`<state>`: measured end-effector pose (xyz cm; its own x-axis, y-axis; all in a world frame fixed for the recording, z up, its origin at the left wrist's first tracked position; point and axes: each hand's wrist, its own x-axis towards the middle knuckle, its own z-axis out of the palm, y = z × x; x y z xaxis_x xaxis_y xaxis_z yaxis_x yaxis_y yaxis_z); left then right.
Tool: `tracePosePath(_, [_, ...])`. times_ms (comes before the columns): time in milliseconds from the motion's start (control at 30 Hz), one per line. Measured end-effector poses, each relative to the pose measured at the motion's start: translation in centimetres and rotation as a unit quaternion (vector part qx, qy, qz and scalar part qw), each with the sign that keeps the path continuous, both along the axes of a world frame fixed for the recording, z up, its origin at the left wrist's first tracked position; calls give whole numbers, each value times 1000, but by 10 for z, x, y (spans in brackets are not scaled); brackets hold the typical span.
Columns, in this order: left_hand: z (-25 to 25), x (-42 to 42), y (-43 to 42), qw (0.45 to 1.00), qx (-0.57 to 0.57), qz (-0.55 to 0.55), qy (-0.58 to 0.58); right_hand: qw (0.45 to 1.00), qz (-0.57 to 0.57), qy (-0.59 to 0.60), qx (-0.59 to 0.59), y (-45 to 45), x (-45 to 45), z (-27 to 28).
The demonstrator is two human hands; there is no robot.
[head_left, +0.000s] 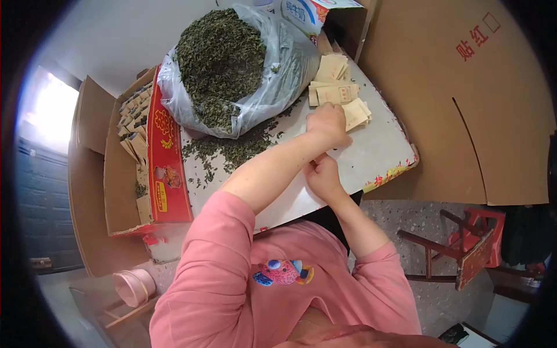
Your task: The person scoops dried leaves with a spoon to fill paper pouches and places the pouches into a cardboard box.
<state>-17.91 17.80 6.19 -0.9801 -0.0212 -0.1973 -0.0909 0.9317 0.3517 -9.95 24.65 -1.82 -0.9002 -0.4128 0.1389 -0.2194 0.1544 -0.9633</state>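
My left hand (328, 124) reaches across the table to several small tan paper packets (356, 112). Its fingers are curled down against the nearest packets and look closed on one; the fingertips are hidden. Just below, my right hand (323, 177) is closed, its fingers partly covered by my left wrist, so what it holds, if anything, does not show. More packets (332, 68) lie in overlapping stacks beyond. To the left, a large clear plastic bag (293, 64) stands open, full of dried dark green leaves (217, 66).
Loose leaves (243, 152) are scattered on the white tabletop (278, 200). An open red-sided carton (168, 168) at the left holds rows of filled packets (134, 124). Large cardboard (429, 116) borders the right; a wooden stool (473, 261) and pink bucket (134, 287) stand below.
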Motion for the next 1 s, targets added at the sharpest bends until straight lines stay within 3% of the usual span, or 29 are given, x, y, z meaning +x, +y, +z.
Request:
tracePosePath(133, [-5, -8, 0, 1000, -4, 21, -15, 999, 2, 10, 41, 0, -1, -1])
tracePosePath(300, [-15, -6, -15, 999, 29, 21, 4, 1000, -18, 26, 1, -3, 1, -2])
tracePosePath(500, [3, 43, -49, 973, 204, -20, 106, 998, -8, 47, 28, 0, 0, -5])
tracePosePath(567, [6, 68, -62, 941, 268, 12, 205, 997, 7, 54, 54, 2, 1, 4])
tracePosePath(633, [13, 99, -77, 933, 270, 44, 234, 1000, 0, 19, 20, 1, 3, 12])
tracePosePath(667, [15, 111, -86, 923, 273, 68, 263, 997, -18, 68, -15, -3, 3, 6])
tracePosePath(767, [9, 141, -111, 909, 263, 104, 305, 999, -28, 27, 12, -3, 7, 13])
tracePosePath(867, [1, 164, -132, 911, 229, 140, 312, 996, -18, -58, -59, 0, 5, 8])
tracePosePath(1000, [-24, 186, -152, 915, 168, 164, 329, 999, -10, 5, -53, 6, 6, 15])
